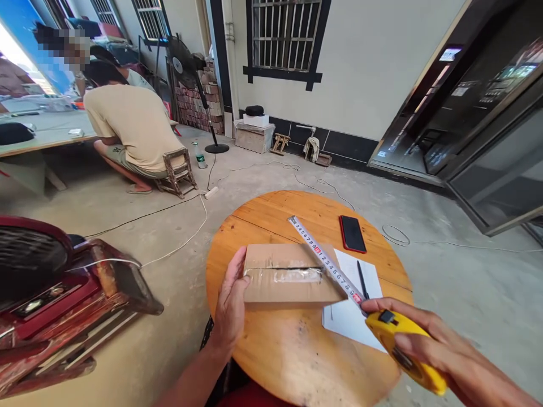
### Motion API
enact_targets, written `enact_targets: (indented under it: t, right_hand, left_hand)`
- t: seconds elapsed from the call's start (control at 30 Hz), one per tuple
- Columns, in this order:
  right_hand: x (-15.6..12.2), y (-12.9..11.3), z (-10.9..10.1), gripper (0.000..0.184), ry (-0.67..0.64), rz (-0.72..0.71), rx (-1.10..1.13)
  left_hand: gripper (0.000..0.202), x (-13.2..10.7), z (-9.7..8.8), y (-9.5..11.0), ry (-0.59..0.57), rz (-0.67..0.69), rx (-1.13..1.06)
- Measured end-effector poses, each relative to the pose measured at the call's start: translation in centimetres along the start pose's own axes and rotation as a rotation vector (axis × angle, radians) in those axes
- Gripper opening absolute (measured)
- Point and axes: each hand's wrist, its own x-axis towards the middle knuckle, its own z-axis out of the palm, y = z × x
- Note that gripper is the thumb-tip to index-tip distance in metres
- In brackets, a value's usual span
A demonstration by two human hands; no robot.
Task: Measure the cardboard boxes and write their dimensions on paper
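A flat cardboard box [288,274] sealed with clear tape lies on a round wooden table [297,345]. My left hand [231,299] presses against the box's left end, thumb up along its edge. My right hand [428,345] grips a yellow tape measure [403,347] near the table's right rim. Its white blade [324,261] runs out diagonally up and left across the box's right end. A white sheet of paper [354,305] lies under the blade to the right of the box, with a black pen [362,278] on it. A black phone in a red case [352,233] rests beyond the paper.
A person in a beige shirt [131,133] sits on a low wooden stool [178,172] at the far left, facing a long table [42,133]. Cables [186,237] trail across the concrete floor. A red wooden stand with a fan [55,288] is at my left. Dark glass doors [487,130] stand right.
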Motion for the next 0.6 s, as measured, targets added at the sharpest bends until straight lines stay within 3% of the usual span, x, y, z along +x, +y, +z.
enact_targets:
  t: [0.1, 0.3, 0.6]
  right_hand:
    - [-1.1, 0.4, 1.3, 0.059, -0.066, 0.095, 0.083]
    - [-1.8, -1.6, 3.7, 0.062, -0.113, 0.096, 0.226]
    - [-4.3, -1.6, 5.6, 0.068, -0.147, 0.156, 0.219]
  left_hand:
    - [0.056, -0.5, 0.2, 0.2, 0.026, -0.004, 0.009]
    - [0.057, -0.8, 0.4, 0.2, 0.068, -0.014, 0.007]
    - [0.051, -1.1, 0.1, 0.1, 0.063, -0.015, 0.078]
